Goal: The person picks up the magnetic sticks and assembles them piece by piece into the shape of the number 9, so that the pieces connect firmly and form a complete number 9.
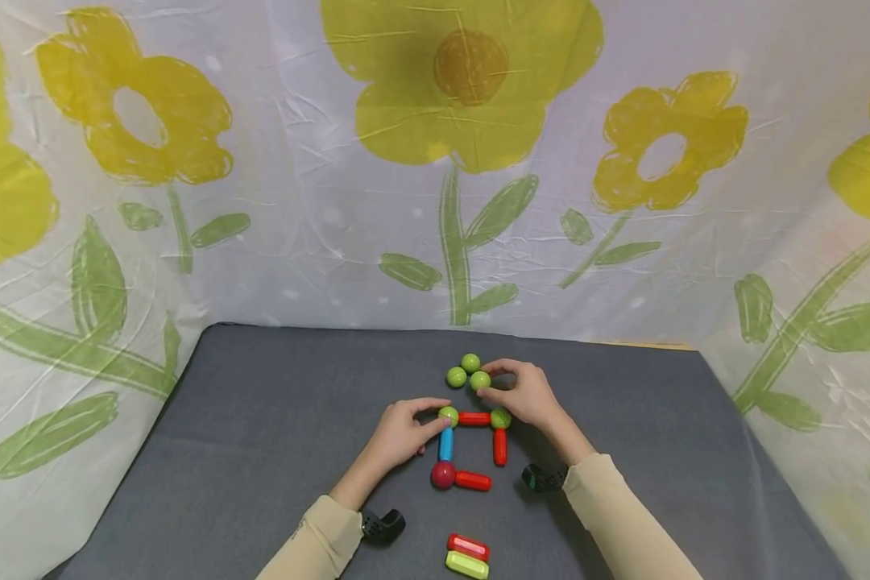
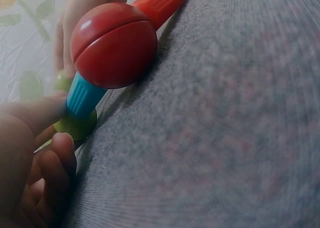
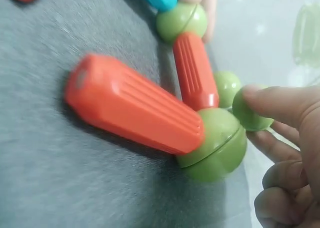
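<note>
My left hand (image 1: 397, 437) grips the green corner ball (image 1: 448, 416) of an open frame of rods and balls lying on the table. From that ball a blue rod (image 1: 445, 445) runs to a red ball (image 1: 443, 475), which carries a red rod (image 1: 474, 481). Another red rod (image 1: 474, 419) links the corner ball to a second green ball (image 1: 501, 418), and one more red rod (image 1: 500, 447) points from there toward me. Thumb and fingers of my right hand (image 1: 528, 393) pinch a loose green ball (image 3: 251, 111), just beyond the frame's far right corner.
Two more green balls (image 1: 456, 377) lie beside the pinched one. Nearer me, a red rod (image 1: 468, 547) and a yellow-green rod (image 1: 467, 565) lie side by side on the dark grey table cloth (image 1: 261, 451). A flower-printed curtain (image 1: 304, 242) stands behind the table.
</note>
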`<state>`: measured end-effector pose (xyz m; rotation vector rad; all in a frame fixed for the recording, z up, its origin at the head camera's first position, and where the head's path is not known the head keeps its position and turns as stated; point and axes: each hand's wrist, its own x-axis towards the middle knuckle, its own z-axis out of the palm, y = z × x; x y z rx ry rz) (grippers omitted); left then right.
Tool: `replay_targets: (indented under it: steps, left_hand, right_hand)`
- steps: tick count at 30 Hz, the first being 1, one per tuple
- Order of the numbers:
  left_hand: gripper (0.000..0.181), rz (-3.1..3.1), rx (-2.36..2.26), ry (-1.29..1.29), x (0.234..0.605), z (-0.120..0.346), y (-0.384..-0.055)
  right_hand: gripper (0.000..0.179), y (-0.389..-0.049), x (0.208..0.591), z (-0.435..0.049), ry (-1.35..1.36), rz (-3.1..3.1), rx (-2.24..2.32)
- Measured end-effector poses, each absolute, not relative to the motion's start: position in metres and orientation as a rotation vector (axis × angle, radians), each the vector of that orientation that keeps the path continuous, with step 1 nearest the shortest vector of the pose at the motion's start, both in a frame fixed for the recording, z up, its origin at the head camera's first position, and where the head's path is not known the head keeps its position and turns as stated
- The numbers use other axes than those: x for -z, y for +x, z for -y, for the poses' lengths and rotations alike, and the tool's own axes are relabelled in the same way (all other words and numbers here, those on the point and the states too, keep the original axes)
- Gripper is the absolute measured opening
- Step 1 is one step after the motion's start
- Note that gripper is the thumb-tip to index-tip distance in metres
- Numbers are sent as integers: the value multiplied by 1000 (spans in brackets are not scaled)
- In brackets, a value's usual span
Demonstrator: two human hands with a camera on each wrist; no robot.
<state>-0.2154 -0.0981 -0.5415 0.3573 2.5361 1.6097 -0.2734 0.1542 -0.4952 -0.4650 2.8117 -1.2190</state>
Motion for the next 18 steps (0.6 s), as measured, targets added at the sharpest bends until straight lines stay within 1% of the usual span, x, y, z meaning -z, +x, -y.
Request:
replay_targets:
  steps: [4,10,18]
  left_hand:
    - [36,-2539,-1608,358,542,97,-215]
    - [36,-2540,-1612,358,541,97,-214]
    - [37,-2531,-1615,341,539,98,-214]
  right_hand:
    - [34,-254,492,-162,-469,-2755,1311]
    - [35,-215,492,-176,-434,-2706,1453]
    - [37,-167,500,-191,-373,-2641,1522]
